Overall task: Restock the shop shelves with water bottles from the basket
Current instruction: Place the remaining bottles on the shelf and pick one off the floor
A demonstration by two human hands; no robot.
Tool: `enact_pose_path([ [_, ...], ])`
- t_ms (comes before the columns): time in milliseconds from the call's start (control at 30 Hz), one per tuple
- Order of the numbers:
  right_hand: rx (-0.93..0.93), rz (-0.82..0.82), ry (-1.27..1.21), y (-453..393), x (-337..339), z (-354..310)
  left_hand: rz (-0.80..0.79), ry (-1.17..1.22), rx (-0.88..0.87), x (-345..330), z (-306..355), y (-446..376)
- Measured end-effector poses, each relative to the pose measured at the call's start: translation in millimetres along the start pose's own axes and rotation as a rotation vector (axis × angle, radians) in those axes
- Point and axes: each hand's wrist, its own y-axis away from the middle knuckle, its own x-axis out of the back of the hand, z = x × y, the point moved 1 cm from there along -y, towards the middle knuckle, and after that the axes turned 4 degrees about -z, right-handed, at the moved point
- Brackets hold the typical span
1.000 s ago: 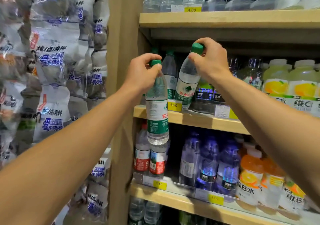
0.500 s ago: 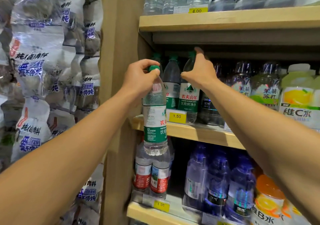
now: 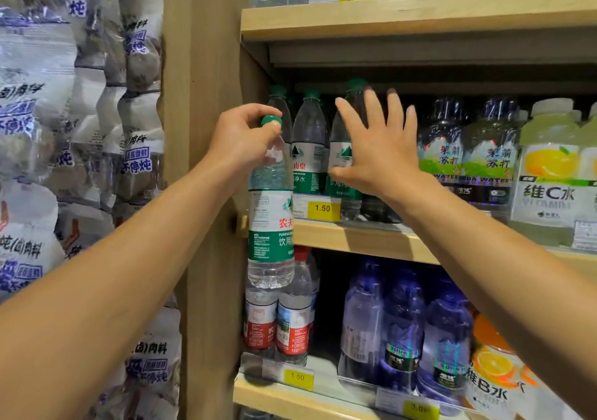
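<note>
From the head camera I read a yellow price tag (image 3: 323,208) marked 1.50 on the middle shelf (image 3: 365,238), and another marked 4.00 on the shelf above. The green-labelled water bottles carry Chinese characters and a mountain logo; further right, jasmine soda bottles (image 3: 465,158) read "WATER" and a yellow-fruit drink (image 3: 549,180) reads "C" and "VITAMIN". Stacked plastic bags (image 3: 74,161) with blue print fill the left, beyond the wooden upright (image 3: 203,161). Blue bottles (image 3: 403,332) and red-labelled bottles (image 3: 277,329) stand on the lower shelf. My left hand (image 3: 239,141) pinches the green cap of a water bottle (image 3: 270,225), which hangs upright in front of the shelf edge. My right hand (image 3: 378,148) is spread flat, fingers straight, against a shelved bottle (image 3: 342,161) standing in the row.
</note>
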Motion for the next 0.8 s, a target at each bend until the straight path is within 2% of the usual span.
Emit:
enact_pose_path([
  [133, -0.001, -0.125, 0.137, -5, -8, 11, -0.013, 0.001, 0.002, 0, -1, 0],
  [400, 0.040, -0.108, 0.223, -10, -17, 5, -0.014, 0.016, 0.011, 3, -1, 2],
  [800, 0.000, -0.277, 0.421, -36, -40, 0, -0.015, -0.020, -0.001, 5, 1, 5],
])
